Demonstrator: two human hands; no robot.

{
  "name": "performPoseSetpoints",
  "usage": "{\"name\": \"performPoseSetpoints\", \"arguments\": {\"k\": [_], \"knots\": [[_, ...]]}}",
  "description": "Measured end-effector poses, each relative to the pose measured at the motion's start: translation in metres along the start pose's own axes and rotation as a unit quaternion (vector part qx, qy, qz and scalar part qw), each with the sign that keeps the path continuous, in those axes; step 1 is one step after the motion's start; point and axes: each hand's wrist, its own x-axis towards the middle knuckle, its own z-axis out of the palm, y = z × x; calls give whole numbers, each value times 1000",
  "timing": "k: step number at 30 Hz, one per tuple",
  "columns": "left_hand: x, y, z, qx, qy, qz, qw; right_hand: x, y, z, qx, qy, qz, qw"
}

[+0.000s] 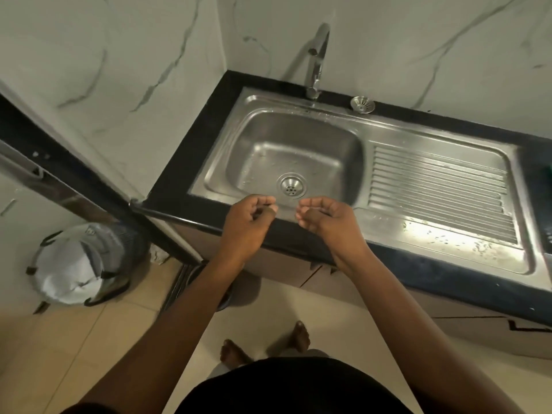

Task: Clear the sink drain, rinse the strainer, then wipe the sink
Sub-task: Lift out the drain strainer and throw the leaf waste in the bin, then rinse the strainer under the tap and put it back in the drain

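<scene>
A steel sink [352, 162] is set in a black counter, its basin wet with drops. The drain [291, 185] lies at the basin's near side with its perforated cup in place. A round steel strainer [362, 104] rests upside up on the sink's back rim, right of the tap [316, 64]. My left hand [249, 222] and my right hand [324, 218] hover side by side over the sink's front rim, just short of the drain. Both have loosely curled fingers and hold nothing.
A ribbed drainboard [439, 192] with scattered wet specks takes up the sink's right half. A lined waste bin [80, 264] stands on the tiled floor at the left. Marble-look walls close the corner behind. A green object [548, 171] peeks in at the right edge.
</scene>
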Motion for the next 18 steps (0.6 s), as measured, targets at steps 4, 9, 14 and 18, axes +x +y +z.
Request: {"name": "performPoseSetpoints", "arguments": {"k": [4,9,14,18], "knots": [[18,18,27,5,-9,17,1000,15,-8,-33,26,28,2,999],[43,41,56,35,-16,33,999,38,-19,-61,40,49,-2,998],[71,53,73,39,-20,31,999,60,-29,-71,35,70,4,997],[97,50,80,46,-33,32,998,77,-32,-70,37,85,11,996]]}}
